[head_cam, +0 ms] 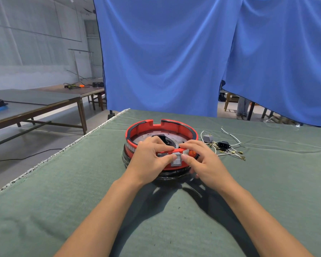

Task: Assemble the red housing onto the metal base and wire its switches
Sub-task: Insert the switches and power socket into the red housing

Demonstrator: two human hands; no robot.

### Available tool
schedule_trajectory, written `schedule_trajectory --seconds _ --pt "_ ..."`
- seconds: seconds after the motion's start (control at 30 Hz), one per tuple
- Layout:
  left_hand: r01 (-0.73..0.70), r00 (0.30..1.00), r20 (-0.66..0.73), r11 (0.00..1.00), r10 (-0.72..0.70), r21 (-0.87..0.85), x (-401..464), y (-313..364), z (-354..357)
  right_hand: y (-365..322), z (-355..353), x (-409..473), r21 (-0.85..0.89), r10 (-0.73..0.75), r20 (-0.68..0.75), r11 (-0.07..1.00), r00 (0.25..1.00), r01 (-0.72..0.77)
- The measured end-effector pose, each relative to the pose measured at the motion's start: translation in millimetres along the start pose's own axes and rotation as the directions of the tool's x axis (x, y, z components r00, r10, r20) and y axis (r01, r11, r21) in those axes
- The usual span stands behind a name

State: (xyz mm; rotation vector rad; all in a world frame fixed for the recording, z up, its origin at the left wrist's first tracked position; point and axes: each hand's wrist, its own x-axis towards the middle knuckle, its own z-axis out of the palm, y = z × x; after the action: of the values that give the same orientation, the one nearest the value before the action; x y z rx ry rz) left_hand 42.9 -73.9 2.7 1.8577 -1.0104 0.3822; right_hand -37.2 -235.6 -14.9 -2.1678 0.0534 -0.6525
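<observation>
A green-covered worktop (82, 191) carries the red housing (174, 127), seated on the metal base (146, 138) at its middle. Both hands grip the housing's near wall: the left hand (148, 160) and right hand (202, 160) pinch a grey switch (176, 159) between thumbs. Loose wires (230, 151) lie just right.

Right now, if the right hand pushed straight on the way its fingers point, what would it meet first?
The right hand points left toward the grey switch in the red housing; it would probably meet that first, then the left hand. Depth is unclear.
</observation>
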Motion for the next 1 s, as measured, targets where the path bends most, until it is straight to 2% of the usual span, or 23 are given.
schedule_trajectory --seconds 0.13,0.37,0.83,1.0 --pt "0.013 0.998 0.065 1.0 -0.012 -0.018 0 -1 -6 -5 2 -2 -0.043 -0.035 -0.027 0.999 0.999 0.034" --pt "0.048 0.994 0.097 0.999 -0.048 0.001 2 3 -9 -6 1 1 -0.123 -0.067 -0.059 0.991 0.996 0.059" --pt "0.031 0.996 0.081 1.0 -0.03 -0.007 2 3 -9 -7 7 3 -0.087 -0.043 -0.131 0.996 0.99 0.032" --pt "-0.023 0.989 0.144 0.999 0.017 0.036 0 -1 -12 -6 2 -2 -0.048 -0.039 -0.031 0.998 0.999 0.037"
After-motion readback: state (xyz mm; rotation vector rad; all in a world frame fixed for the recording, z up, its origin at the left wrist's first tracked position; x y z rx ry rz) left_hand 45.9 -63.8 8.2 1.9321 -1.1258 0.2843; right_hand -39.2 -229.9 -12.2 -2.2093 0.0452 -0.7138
